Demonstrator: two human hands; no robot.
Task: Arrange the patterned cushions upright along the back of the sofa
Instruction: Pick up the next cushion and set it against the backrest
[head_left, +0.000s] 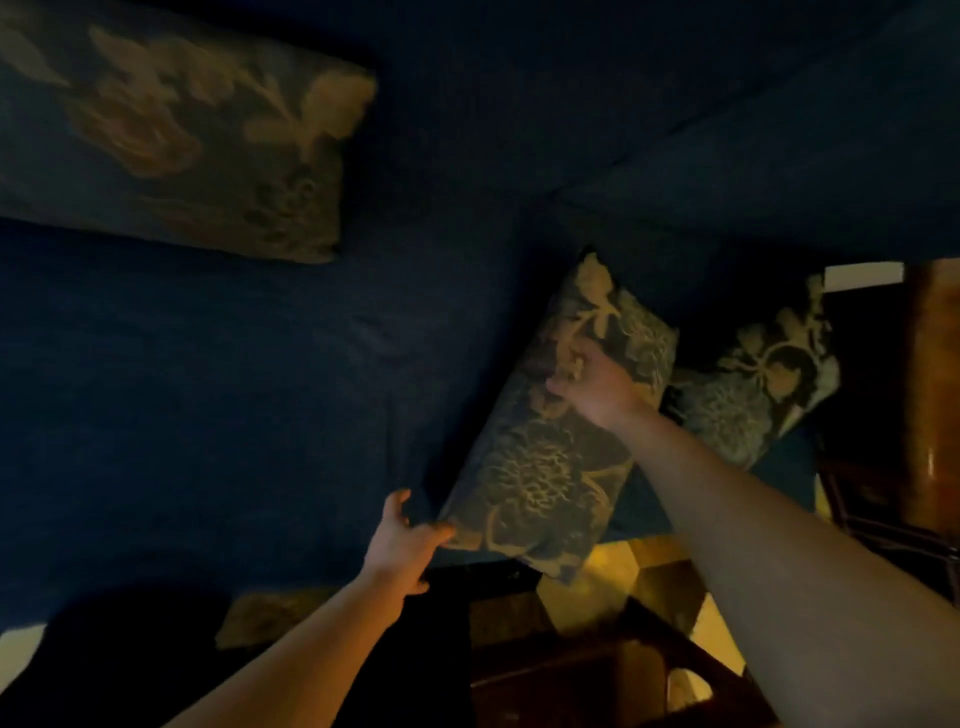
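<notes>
A dark blue sofa (234, 389) fills most of the dim view. One floral patterned cushion (171, 130) leans against the sofa back at the upper left. A second patterned cushion (545, 467) is tilted over the seat's front right. My left hand (408, 540) grips its lower left corner. My right hand (597, 389) clutches its upper part. A third patterned cushion (753, 395) lies behind it at the sofa's right end, partly hidden by my right forearm.
A wooden piece of furniture (930, 389) stands at the far right beside the sofa. A dark wooden table or chair frame (597, 675) sits below on a yellow checkered floor (613, 571). Another patterned fabric piece (270, 618) shows by the sofa's front edge.
</notes>
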